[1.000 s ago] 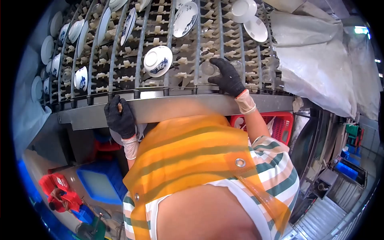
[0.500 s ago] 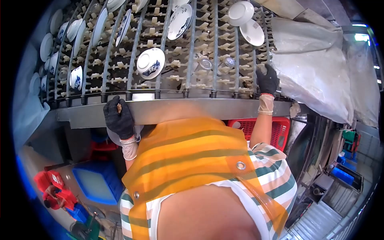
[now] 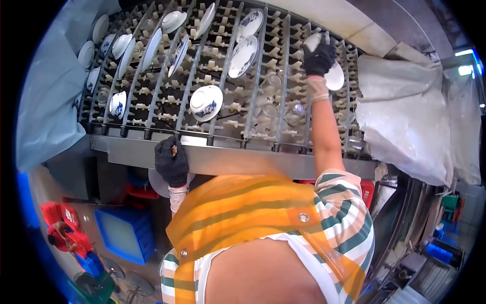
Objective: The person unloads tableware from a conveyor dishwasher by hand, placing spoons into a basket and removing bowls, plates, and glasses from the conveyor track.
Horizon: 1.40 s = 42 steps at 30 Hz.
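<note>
right hand at the white bowl, left hand far off.
left hand [image 3: 172, 163] curled by the metal ledge [image 3: 230, 161], its grip impossible to tell; the white bowl [image 3: 312, 41] on the rack [image 3: 287, 55], against the fingers of the nearer right hand [image 3: 320, 57], whose grip width is hidden; the white plate [image 3: 334, 78] just right, long axis pointing away.

White bowl [image 3: 312, 40], partly hidden, near white plate [image 3: 335, 77] on pegged rack [image 3: 284, 66].

Commercial dishwashing area: a wide pegged conveyor [image 3: 242, 114] carries bowls [image 3: 206, 103] and plates [image 3: 244, 56] beside plastic curtains [image 3: 405, 111], with crates [image 3: 125, 234] on the floor.
</note>
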Tool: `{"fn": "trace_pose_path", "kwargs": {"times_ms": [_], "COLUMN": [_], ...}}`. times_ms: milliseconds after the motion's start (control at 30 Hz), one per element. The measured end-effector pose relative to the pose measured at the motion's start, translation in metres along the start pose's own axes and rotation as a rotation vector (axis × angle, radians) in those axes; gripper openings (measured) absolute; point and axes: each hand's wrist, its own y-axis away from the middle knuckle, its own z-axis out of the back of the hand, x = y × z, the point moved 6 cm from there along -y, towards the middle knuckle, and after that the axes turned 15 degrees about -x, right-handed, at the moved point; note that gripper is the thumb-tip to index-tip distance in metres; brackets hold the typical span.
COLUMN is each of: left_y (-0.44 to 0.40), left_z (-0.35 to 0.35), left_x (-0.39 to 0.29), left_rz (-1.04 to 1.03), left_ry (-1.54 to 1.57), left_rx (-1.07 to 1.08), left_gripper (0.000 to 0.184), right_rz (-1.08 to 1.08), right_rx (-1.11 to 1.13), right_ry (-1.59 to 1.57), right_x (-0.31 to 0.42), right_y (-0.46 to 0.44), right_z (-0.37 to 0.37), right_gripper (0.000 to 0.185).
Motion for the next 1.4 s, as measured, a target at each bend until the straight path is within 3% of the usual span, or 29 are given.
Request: {"fn": "trace_pose_path", "kwargs": {"times_ms": [67,133,167,200,267,333,433,533,600,633,700,733,800,867,933,1000,1067,1133,1200,1267,1400], "left_y": [0.001,0.006,0.008,0.009,0.01,0.014,0.017,0.019,0.019,0.018,0.021,0.022,0.025,0.032,0.032,0.032,0.032,0.037,0.042,0.046,0.046], "left_z": [-0.003,-0.002,-0.002,-0.006,-0.009,-0.007,-0.008,-0.01,-0.009,-0.008,-0.007,-0.01,-0.013,-0.016,-0.015,-0.014,-0.014,-0.018,-0.019,-0.019,-0.021], "left_x": [-0.004,-0.004,-0.003,-0.003,-0.006,-0.008,-0.01,-0.015,-0.022,-0.025,-0.027,-0.028,-0.025,-0.027,-0.028,-0.034,-0.037,-0.036,-0.038,-0.041,-0.054], "left_rz": [0.04,0.022,0.014,0.008,0.075,0.053,0.087,0.06,0.054,0.039,0.051,0.062,0.045,0.024,0.02,-0.008,-0.013,-0.049,-0.058,-0.082,-0.061], "left_ry": [0.033,0.035,0.03,0.026,0.022,-0.002,-0.004,0.002,0.005,0.01,0.001,-0.002,-0.008,-0.02,-0.06,-0.048,-0.029,-0.008,0.006,-0.024,-0.003], "left_rx": [0.025,0.013,0.026,0.022,0.014,0.017,0.034,-0.003,-0.018,-0.022,-0.012,-0.008,-0.008,0.027,0.019,0.045,0.032,0.019,0.004,-0.002,0.003], "left_gripper": [0.019,0.02,0.02,0.021,0.022,0.022,0.021,0.02,0.02,0.02,0.02,0.019,0.019,0.019,0.018,0.018,0.018,0.017,0.016,0.017,0.018], "right_rz": [-0.261,-0.542,-0.444,-0.28,-0.187,-0.007,0.443,0.138,0.034,-0.115,-0.261,-0.266,-0.304,-0.288,-0.358,-0.284,-0.385,-0.503,-0.453,-0.196,-0.462], "right_rx": [0.155,0.52,0.587,0.462,0.52,0.48,0.471,0.367,0.337,0.541,0.791,0.786,1.226,0.863,0.82,0.622,0.485,0.437,0.427,0.328,0.974], "right_ry": [-0.016,-0.107,-0.094,-0.075,-0.152,-0.23,-0.36,-0.579,-0.41,-0.052,0.034,0.044,0.02,-0.18,-0.178,-0.273,-0.489,-0.477,-0.494,-0.109,0.116], "right_x": [-0.063,-0.107,-0.109,-0.094,-0.051,-0.031,-0.021,-0.066,-0.12,-0.139,-0.21,-0.215,-0.222,-0.185,-0.158,-0.102,-0.08,-0.092,-0.112,-0.145,-0.223], "right_y": [-0.004,0.011,0.003,-0.012,-0.044,-0.047,-0.027,-0.018,-0.01,-0.004,0.051,0.048,0.057,0.029,0.011,-0.012,0.005,0.031,0.05,0.072,0.14], "right_z": [-0.046,-0.094,-0.1,-0.096,-0.074,-0.061,-0.063,-0.067,-0.071,-0.068,-0.081,-0.077,-0.08,-0.052,-0.049,-0.017,-0.009,-0.006,0.02,0.061,0.115], "right_gripper": [0.084,0.081,0.073,0.065,0.056,0.033,0.025,0.041,0.051,0.061,0.062,0.062,0.054,0.043,0.038,0.035,0.037,0.038,0.04,0.043,0.065]}}
